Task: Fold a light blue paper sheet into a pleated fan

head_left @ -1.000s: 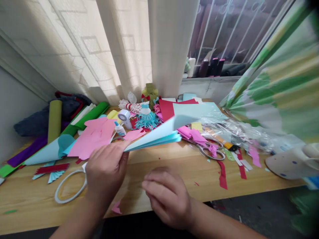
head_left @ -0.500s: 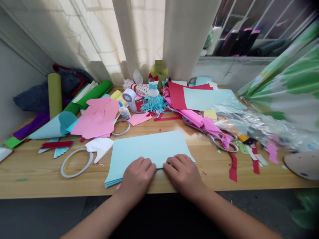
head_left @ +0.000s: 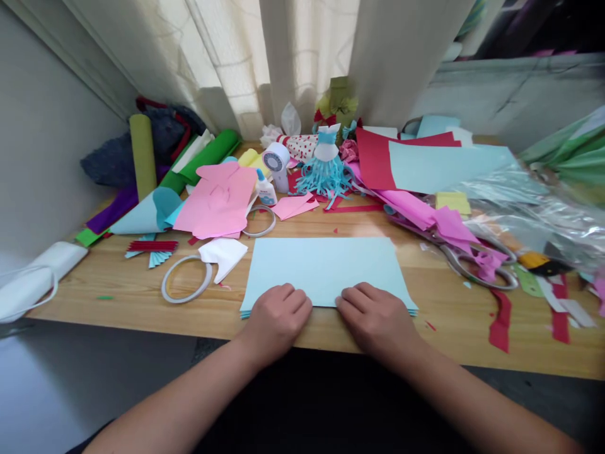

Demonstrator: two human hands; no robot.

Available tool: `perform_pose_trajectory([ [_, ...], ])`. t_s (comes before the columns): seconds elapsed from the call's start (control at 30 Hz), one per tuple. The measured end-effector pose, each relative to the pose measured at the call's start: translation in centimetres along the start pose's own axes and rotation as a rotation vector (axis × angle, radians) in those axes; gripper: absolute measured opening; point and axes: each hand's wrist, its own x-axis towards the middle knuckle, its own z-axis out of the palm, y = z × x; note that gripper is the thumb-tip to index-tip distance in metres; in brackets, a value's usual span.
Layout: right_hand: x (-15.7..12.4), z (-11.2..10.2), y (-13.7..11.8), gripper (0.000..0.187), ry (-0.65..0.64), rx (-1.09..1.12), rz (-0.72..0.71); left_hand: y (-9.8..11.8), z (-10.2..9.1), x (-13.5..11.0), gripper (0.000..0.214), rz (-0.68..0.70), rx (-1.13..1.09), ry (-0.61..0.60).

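A stack of light-blue paper [head_left: 326, 268], folded in several layers, lies flat at the front of the table. My left hand [head_left: 278, 318] grips its near edge left of the middle, fingers curled over and thumb tucked beneath. My right hand [head_left: 378, 320] pinches the same edge on the other side, a short gap away. The layers show at both near corners and flare slightly. Beyond the far left corner lies a white paper cut-out [head_left: 224, 255], with a roll of tape [head_left: 186, 279] beside it.
At the back stand a paper doll in a fringed blue skirt [head_left: 326, 167], a small handheld fan [head_left: 277, 165] and a glue bottle [head_left: 266, 189]. Pink paper [head_left: 217, 198] lies left. Scissors [head_left: 472, 265] and red scraps [head_left: 501, 321] are right; a white power strip [head_left: 35, 284] sits far left.
My view has swung left and down, so the table's things appear farther right. The blue stack sits squarer to me, its layers more even, and my hands are slightly farther apart on its near edge.
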Motion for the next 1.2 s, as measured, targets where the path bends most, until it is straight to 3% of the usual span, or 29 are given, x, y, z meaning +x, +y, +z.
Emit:
perform_pose_trajectory([
  [0.3, -1.3, -0.7, 1.4, 0.020, -0.022, -0.002, -0.011, -5.3, -1.1, -6.2, 0.021, -0.019, -0.037, 0.056],
  [0.47, -2.2, -1.1, 2.3, 0.020, -0.048, 0.034, 0.037, -7.0, -2.4, -7.4, 0.017, -0.093, -0.037, -0.011],
  [0.63, -2.2, -1.0, 2.6, 0.020, -0.068, 0.066, 0.119, -4.1, -2.9, -4.6, 0.015, -0.177, 0.025, -0.058],
  [0.8, -1.6, -1.3, 3.4, 0.039, -0.145, 0.114, 0.041, -0.2, -0.7, -0.7, 0.032, -0.064, -0.185, -0.059],
  [0.9, -0.9, -1.8, 4.1, 0.040, -0.237, 0.224, 0.032, -0.7, 0.1, 0.9, 0.037, -0.039, -0.276, -0.121],
  [1.03, 0.1, -2.0, 5.3, 0.026, -0.366, 0.410, 0.159, -2.7, -0.3, 2.4, 0.045, -0.021, -0.407, -0.259],
  [1.2, 0.0, -1.8, 6.3, 0.042, -0.361, 0.420, 0.017, -3.7, -1.1, 3.5, 0.049, -0.011, -0.544, -0.399],
])
